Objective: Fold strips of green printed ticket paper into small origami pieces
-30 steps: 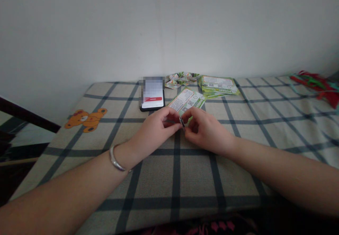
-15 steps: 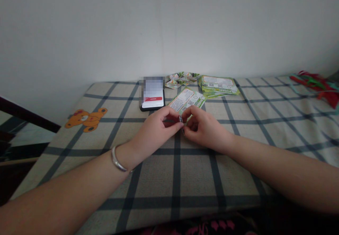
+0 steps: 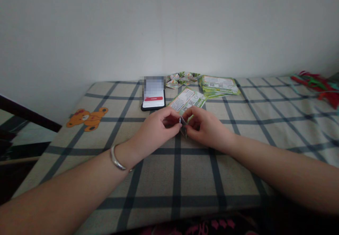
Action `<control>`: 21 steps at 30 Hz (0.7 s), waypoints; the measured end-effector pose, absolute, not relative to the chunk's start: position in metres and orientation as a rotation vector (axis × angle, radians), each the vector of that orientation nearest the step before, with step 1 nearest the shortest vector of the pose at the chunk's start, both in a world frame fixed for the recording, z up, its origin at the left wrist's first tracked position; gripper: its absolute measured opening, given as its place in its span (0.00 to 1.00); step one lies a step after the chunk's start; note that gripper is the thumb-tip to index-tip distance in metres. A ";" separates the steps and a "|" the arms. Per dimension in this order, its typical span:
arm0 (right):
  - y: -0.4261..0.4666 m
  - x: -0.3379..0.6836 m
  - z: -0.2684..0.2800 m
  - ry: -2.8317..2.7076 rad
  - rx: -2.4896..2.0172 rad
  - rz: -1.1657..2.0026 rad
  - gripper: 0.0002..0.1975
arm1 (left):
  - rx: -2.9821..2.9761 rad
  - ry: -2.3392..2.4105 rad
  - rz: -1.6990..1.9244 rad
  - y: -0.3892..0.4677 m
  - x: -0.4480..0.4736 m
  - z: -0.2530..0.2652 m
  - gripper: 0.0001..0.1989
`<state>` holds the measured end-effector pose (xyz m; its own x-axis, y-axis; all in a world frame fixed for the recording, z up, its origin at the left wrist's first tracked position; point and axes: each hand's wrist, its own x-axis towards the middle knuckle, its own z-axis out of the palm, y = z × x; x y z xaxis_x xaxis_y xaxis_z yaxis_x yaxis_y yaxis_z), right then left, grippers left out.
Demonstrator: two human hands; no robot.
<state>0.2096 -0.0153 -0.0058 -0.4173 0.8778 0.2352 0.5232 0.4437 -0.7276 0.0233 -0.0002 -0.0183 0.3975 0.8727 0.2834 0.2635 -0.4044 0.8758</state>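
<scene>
Between my fingertips is a small folded paper (image 3: 183, 130), mostly hidden by my fingers. My left hand (image 3: 158, 126) pinches it from one side, thumb against forefinger. From the other side my right hand (image 3: 208, 127) pinches it too, with its remaining fingers curled in. Just beyond my hands a green and white printed leaflet (image 3: 188, 100) lies flat on the checked cloth. Behind that leaflet sit several small folded paper pieces (image 3: 182, 78) with similar green print.
A phone (image 3: 153, 99) with a lit screen lies left of the leaflet. A stack of printed leaflets (image 3: 219, 84) is at the back right. An orange bear cutout (image 3: 88, 119) is on the left of the checked cloth (image 3: 156, 185). Red and green material (image 3: 319, 86) lies far right.
The folded paper has turned between my fingers, so more of its greyish lower part shows. Both hands stay in nearly the same place.
</scene>
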 end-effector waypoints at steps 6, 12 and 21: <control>-0.013 0.217 -0.008 -2.104 -1.168 0.781 0.08 | 2.181 0.974 0.894 -0.001 0.017 -0.013 0.06; -0.012 0.221 -0.004 -2.187 -1.178 0.717 0.08 | 2.360 0.827 0.812 0.006 0.007 -0.009 0.05; -0.013 0.224 -0.001 -2.245 -1.209 0.644 0.06 | 2.439 0.723 0.739 0.011 0.003 -0.007 0.05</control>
<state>0.2243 -0.0126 -0.0015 -0.4764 0.8544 0.2075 0.6145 0.4923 -0.6165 0.0032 0.0110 -0.0074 0.7134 0.6049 0.3538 0.3410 -0.7408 0.5788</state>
